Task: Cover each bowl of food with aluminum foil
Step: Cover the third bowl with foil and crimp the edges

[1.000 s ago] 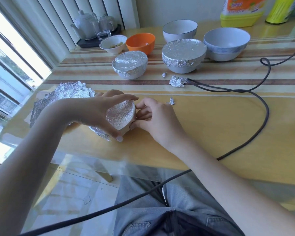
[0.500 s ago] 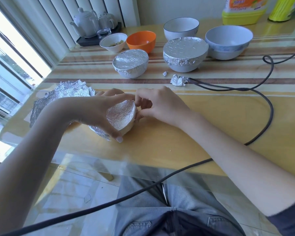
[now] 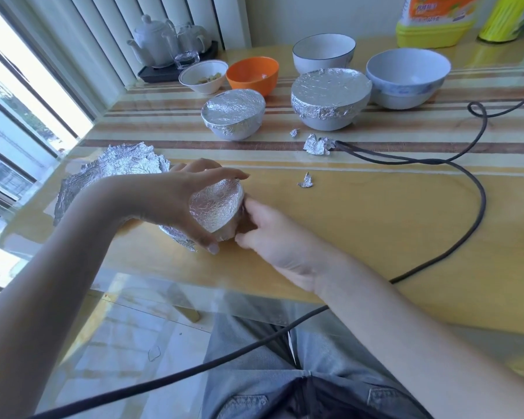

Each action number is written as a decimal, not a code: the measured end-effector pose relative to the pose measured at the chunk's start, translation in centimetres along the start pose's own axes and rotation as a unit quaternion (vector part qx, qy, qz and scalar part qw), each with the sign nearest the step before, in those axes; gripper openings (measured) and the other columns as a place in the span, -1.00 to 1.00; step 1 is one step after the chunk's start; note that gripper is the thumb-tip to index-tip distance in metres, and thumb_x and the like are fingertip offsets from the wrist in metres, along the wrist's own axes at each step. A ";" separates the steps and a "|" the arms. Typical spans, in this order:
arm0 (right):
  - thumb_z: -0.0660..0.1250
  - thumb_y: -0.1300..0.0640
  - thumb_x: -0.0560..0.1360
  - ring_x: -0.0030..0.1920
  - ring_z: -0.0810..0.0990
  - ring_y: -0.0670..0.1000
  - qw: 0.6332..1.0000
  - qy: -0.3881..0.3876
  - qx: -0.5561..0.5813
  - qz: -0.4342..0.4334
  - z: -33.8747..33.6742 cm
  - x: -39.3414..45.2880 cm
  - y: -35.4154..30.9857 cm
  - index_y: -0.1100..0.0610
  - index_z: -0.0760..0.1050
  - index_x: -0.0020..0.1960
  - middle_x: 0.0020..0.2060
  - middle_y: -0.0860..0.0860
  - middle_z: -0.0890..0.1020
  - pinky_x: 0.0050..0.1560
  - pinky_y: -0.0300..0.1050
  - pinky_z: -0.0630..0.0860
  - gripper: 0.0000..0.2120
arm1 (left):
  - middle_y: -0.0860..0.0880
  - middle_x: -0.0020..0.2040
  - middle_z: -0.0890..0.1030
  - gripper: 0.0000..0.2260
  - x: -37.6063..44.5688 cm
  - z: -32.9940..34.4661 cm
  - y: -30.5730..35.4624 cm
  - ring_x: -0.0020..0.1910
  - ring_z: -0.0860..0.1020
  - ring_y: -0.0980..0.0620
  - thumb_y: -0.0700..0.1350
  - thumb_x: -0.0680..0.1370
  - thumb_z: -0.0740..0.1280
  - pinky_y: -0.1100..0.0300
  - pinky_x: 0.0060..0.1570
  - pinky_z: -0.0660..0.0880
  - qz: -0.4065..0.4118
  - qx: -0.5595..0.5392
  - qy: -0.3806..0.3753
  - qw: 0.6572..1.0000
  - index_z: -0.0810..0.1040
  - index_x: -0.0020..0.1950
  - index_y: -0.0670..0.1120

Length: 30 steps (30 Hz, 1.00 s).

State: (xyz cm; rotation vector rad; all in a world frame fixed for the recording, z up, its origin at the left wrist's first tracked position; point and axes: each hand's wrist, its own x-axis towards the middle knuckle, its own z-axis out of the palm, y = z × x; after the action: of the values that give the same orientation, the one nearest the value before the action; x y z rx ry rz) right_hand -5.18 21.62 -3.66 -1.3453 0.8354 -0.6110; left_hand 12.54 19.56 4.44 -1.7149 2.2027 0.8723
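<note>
A small bowl with foil across its top (image 3: 217, 205) sits tilted near the table's front edge. My left hand (image 3: 167, 198) grips it from the left, thumb below and fingers over the rim. My right hand (image 3: 273, 237) presses its fingertips against the bowl's right side, on the foil edge. A crumpled foil sheet (image 3: 115, 167) lies behind my left hand. Farther back stand two foil-covered bowls, a small one (image 3: 233, 111) and a large one (image 3: 330, 95). Uncovered bowls stand behind them: a small white one with food (image 3: 203, 75), an orange one (image 3: 251, 74), a white one (image 3: 324, 51) and a pale blue one (image 3: 409, 77).
Small foil scraps (image 3: 316, 145) (image 3: 306, 181) lie mid-table. A dark cable (image 3: 454, 164) loops across the table's right half and down over my lap. A teapot set on a black tray (image 3: 170, 46) stands at the back left by the window; yellow bottles (image 3: 433, 19) stand back right.
My right hand moved from the bowl's upper right rim down to its lower right side. The left hand kept its grip on the bowl, which stayed in place.
</note>
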 end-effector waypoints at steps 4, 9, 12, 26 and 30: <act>0.17 0.43 0.50 0.08 0.56 -0.03 0.982 0.127 0.129 0.052 -0.5 -0.2 0.0 0.24 0.30 0.43 0.28 0.10 0.47 0.33 -0.02 0.42 -0.49 | 0.41 0.32 0.13 -0.02 -0.1 0.1 0.0 0.43 0.14 0.14 0.39 -0.04 0.49 -0.02 0.43 0.19 -0.001 -0.001 0.005 1.000 0.08 0.28 0.62; 0.18 0.45 0.53 -0.03 0.60 0.03 0.947 0.153 0.266 0.099 -1.4 -0.1 -1.2 0.36 0.49 0.19 -0.02 0.20 0.60 0.11 -0.15 0.56 -0.74 | 0.40 0.33 0.14 -0.02 -0.1 0.1 0.1 0.43 0.14 0.13 0.41 -0.05 0.49 -0.06 0.44 0.19 -0.005 0.002 0.003 1.000 0.08 0.28 0.61; 0.21 0.45 0.52 -0.02 0.59 0.05 0.944 0.134 0.285 0.100 -1.3 0.3 -1.8 0.40 0.53 0.07 -0.04 0.22 0.61 0.05 -0.21 0.58 -0.82 | 0.41 0.32 0.13 -0.01 -0.1 0.1 0.1 0.42 0.13 0.14 0.40 -0.05 0.49 -0.03 0.42 0.19 -0.006 0.000 0.001 1.000 0.06 0.28 0.62; 0.60 -0.12 0.22 0.01 0.56 -0.06 0.954 0.187 -0.222 -0.077 0.3 -1.5 -0.3 0.09 0.49 0.17 0.01 -0.06 0.60 0.07 -0.13 0.51 -0.38 | 0.38 0.36 0.12 0.03 -0.3 0.1 0.1 0.43 0.12 0.17 0.43 -0.11 0.48 0.01 0.40 0.20 -0.007 -0.006 0.005 1.000 0.04 0.26 0.64; 0.61 -0.05 0.24 -0.11 0.59 -0.03 0.939 0.226 -0.230 -0.120 0.6 -0.8 0.0 0.13 0.51 0.04 -0.13 -0.05 0.64 -0.03 -0.05 0.53 -0.51 | 0.43 0.32 0.08 0.10 -0.2 -0.1 -0.1 0.44 0.09 0.17 0.47 -0.14 0.46 0.03 0.40 0.18 -0.014 0.005 -0.012 1.000 -0.08 0.27 0.67</act>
State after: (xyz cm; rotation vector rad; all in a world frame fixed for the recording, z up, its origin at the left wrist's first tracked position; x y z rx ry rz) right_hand -5.10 22.60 -3.53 -1.7806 1.2509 -0.9831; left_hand 12.74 19.68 4.55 -1.7188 2.1588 0.8688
